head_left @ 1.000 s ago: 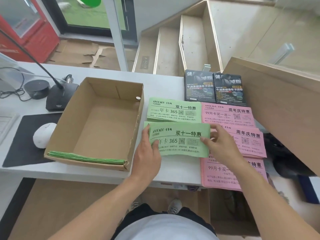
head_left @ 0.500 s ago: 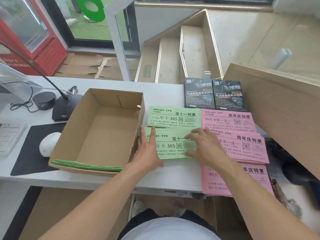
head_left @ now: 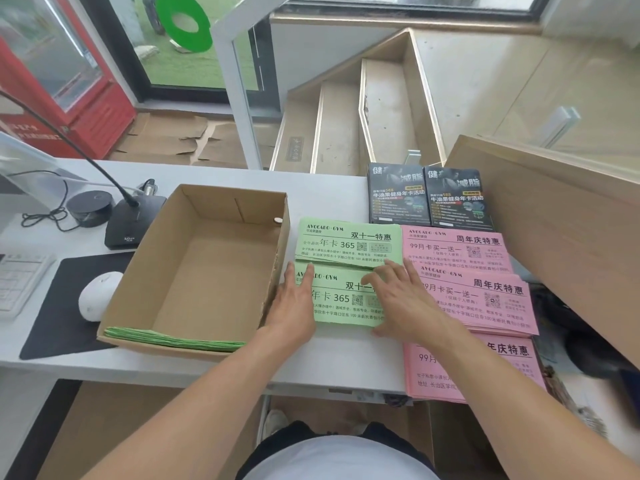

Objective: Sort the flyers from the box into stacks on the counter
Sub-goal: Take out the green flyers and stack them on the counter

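A brown cardboard box (head_left: 204, 268) stands on the white counter (head_left: 332, 362), with a thin layer of green flyers (head_left: 173, 339) along its near wall. Right of it lie two stacks of green flyers: a far one (head_left: 346, 245) and a near one (head_left: 341, 301). My left hand (head_left: 294, 306) lies flat on the near green stack's left edge. My right hand (head_left: 401, 303) presses with spread fingers on its right part. Three pink stacks (head_left: 460, 247) (head_left: 498, 296) (head_left: 491, 368) lie further right. Two black flyer stacks (head_left: 396, 195) (head_left: 457, 197) sit behind.
Left of the box are a white mouse (head_left: 98, 294) on a black pad (head_left: 65, 306), a desk microphone base (head_left: 133, 225) and a round black puck (head_left: 90, 207). A wooden partition (head_left: 554, 223) rises at the right. The near pink stack overhangs the counter's front edge.
The near green stack was held above the counter between both hands; it now lies flat below the far green stack, with both hands pressing on top.
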The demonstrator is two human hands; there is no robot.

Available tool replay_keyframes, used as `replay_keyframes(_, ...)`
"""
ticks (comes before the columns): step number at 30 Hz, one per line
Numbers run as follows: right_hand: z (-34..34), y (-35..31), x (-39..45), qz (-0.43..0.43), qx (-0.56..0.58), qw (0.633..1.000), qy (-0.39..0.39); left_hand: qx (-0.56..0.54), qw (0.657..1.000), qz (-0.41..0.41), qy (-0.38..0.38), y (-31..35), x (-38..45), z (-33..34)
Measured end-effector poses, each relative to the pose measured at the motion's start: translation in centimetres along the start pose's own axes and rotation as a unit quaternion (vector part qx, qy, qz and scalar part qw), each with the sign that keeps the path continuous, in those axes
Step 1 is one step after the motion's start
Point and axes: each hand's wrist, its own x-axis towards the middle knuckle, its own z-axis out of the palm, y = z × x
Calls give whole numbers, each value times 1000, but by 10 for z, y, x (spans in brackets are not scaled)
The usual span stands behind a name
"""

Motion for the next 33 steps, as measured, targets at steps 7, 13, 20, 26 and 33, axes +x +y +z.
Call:
replay_keyframes(7, -9, -1, -2, 31, 1, 999, -9, 5, 1000, 13, 1, 1, 3, -3)
replay_keyframes(13, -24, -17, -10, 39, -1, 999, 1, -69, 996, 47, -43, 7, -24, -18)
replay_keyframes(20, -71, -104, 3, -78, 206, 954, 201, -229, 920, 132, 291, -65, -67, -73)
replay_keyframes(26, -76, -210, 36, -252, 161, 954, -34, -108, 937, -47, 330, -197, -55, -83)
replay_keyframes(33, -80, -240, 64, -223, 90, 958, -155, -121, 953, -13, 278, -218, -54, -80)
